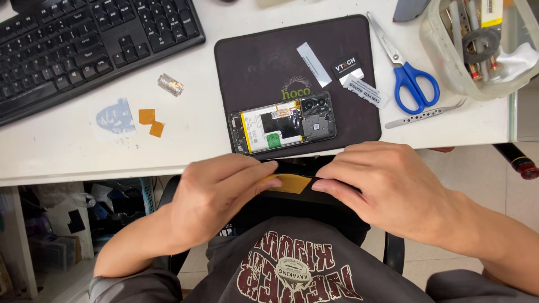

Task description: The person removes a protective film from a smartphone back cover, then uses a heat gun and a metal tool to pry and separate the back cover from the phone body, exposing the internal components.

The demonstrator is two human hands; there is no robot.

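The left hand (216, 193) and right hand (387, 188) meet just below the white desk's (67, 151) edge, both pinching a flat black panel with a yellow-orange film (289, 183) between fingertips and thumbs. Just above, an opened black smartphone with its battery exposed (282, 123) lies on a dark rectangular mat (269, 56), blue-handled scissors (407, 70) to its right.
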